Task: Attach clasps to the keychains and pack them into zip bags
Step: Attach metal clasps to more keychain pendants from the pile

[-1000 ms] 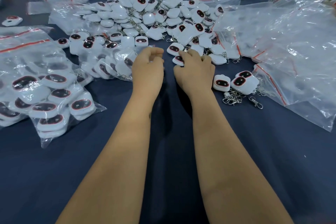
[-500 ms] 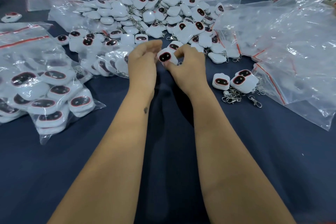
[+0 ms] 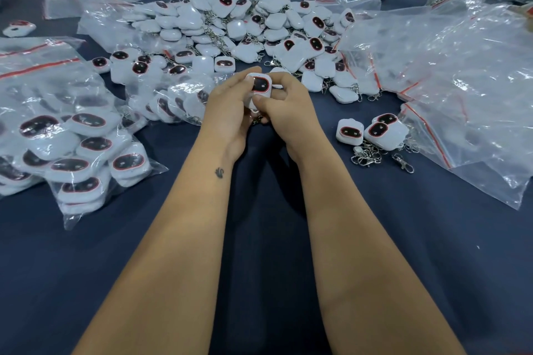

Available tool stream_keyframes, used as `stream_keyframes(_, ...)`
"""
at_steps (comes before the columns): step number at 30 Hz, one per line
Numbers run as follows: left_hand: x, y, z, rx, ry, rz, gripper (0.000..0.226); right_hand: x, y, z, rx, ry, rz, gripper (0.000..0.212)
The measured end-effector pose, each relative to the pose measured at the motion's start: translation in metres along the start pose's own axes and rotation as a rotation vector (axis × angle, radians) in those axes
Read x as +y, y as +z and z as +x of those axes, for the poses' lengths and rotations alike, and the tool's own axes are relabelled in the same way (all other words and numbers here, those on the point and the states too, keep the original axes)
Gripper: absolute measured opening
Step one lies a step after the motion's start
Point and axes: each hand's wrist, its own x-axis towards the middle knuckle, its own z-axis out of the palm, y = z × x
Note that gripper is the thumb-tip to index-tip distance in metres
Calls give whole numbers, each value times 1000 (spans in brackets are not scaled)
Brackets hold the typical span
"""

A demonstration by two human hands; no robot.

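Two hands, left hand and right hand, each grip curled round one white keychain above table

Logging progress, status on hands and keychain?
Both hands, left and right, hold one keychain above the table. Clasp attachment hidden. Loose clasps lie right. Nothing obstructing.

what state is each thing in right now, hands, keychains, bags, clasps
left hand: holds the keychain
right hand: pinches the same keychain
held keychain: lifted off the table, dark face up
loose keychain pile: heaped, unbagged
filled zip bag: lying flat, full of keychains
empty zip bags: piled, crumpled
loose clasps: lying unattached on the table
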Motion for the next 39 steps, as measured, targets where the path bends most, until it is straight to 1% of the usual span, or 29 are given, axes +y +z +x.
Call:
stream_keyframes(8, 0, 1, 2, -18, -33, 26, 21, 0, 2, -1, 33, -15, -29, 28)
stream_keyframes(15, 0, 2, 0, 0, -23, 58, 23, 0, 2, 0, 7, -7, -23, 29)
stream_keyframes(19, 0, 3, -1, 11, -14, 54, 24, -1, 1, 0, -18, 10, -8, 26)
stream_keyframes(21, 0, 3, -1, 13, -12, 53, 24, -3, 1, 1, -5, 23, 0, 25)
stream_keyframes(25, 0, 2, -1, -22, -4, 70, 25, -7, 2, 2, 30, 70, 72, 13)
stream_keyframes(29, -2, 2, -1, -48, 8, 115, 25, -5, 2, 2, 73, 45, 86, 15)
stream_keyframes(35, -2, 5, -4, -68, 21, 151, 27, -2, 3, 1, 128, 16, -1, 14)
stream_keyframes(39, -2, 4, -4, -73, 16, 143, 28, -2, 5, 0, 134, -22, -35, 20)
